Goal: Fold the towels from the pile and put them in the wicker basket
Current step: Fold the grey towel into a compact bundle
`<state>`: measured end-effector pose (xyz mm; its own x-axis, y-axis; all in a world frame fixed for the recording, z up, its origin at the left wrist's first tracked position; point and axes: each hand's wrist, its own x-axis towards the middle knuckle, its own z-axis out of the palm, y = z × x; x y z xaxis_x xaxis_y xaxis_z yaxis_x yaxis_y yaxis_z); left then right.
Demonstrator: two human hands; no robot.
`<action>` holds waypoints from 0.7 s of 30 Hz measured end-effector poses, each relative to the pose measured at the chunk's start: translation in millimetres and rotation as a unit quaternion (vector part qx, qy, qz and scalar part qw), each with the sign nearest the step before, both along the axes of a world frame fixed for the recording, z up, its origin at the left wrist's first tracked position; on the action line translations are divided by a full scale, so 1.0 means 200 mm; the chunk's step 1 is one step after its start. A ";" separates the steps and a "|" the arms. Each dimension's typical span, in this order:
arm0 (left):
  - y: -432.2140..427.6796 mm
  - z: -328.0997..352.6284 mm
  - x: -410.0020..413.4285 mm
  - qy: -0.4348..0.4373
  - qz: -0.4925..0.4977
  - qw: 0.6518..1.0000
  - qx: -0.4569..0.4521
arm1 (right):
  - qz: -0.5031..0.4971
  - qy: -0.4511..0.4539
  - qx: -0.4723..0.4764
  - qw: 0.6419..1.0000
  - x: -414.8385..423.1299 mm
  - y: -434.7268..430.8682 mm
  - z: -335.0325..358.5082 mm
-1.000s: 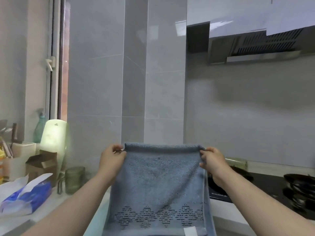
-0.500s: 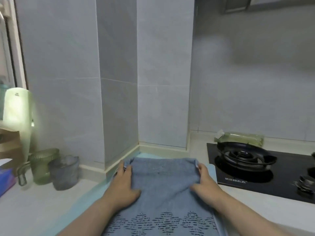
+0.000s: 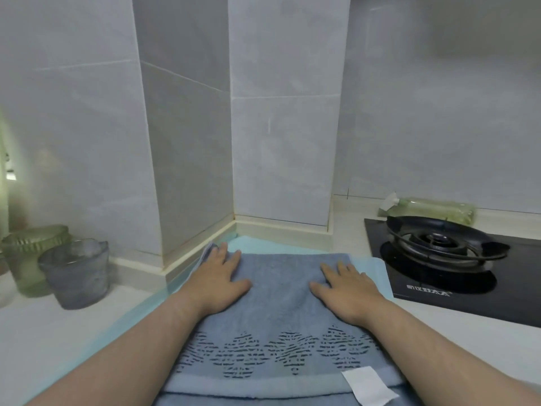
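Both hands lie flat with fingers spread, the left hand (image 3: 218,281) and right hand (image 3: 348,290) pressing the grey-blue terry towel (image 3: 278,312) beside the black gas hob (image 3: 439,259), probably to smooth it before folding. No basket shows.

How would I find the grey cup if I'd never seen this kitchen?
Start at the tiled column left of the blue towel; two glass cups stand on the white counter at its left. The grey cup is the nearer, right-hand one, smoky, unlike the green cup behind it.
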<state>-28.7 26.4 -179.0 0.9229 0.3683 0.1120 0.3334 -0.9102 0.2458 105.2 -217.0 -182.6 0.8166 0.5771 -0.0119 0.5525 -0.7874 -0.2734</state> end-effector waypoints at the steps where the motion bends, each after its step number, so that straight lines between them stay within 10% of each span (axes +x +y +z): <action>1: 0.00 0.00 0.01 0.033 -0.005 0.999 0.017 | 0.004 -0.002 -0.020 1.000 0.00 0.01 0.00; 14: -0.16 0.10 -0.45 -0.098 0.072 0.975 -0.184 | 0.175 -0.068 0.039 0.982 -0.38 -0.20 0.13; 21: -0.32 0.12 -0.96 -0.220 0.190 0.860 -0.418 | 0.178 -0.094 0.129 0.971 -0.75 -0.46 0.06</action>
<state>-219.8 -37.3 -155.4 0.6533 0.7564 -0.0315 0.2751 -0.1984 0.9407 -43.9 -309.5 -171.2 0.5381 0.7876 0.3002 0.8366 -0.4556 -0.3043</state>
